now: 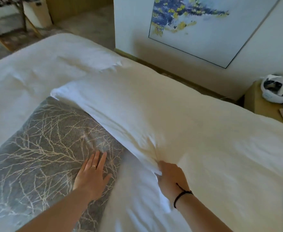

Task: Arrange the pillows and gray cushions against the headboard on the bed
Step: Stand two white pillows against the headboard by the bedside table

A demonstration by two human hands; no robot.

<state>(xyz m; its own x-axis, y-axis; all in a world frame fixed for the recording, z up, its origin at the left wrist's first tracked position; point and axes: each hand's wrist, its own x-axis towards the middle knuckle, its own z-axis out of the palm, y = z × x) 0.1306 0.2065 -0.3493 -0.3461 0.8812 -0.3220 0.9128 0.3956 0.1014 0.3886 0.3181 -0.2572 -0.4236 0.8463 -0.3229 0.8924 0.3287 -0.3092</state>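
Pinning the gray cushion (42, 148) flat with the left hand (91, 174), fingers spread open, palm down, gripping nothing; my guess is that steadies it while the other hand works. Cushion is coarse woven fabric with a pale branch pattern, squarish, lying on the white duvet (20, 77), its far edge tucked under the pillow (154, 114). Right hand (169, 178) is closed, pinching a fold of the pillow's near edge, fabric puckering toward the fist, likely to tug it into line. Pillow is smooth white cotton, long, plump, lying near the wall. Headboard not clearly visible. Nightstand (258, 101) at far right holds a white headset (276, 88).
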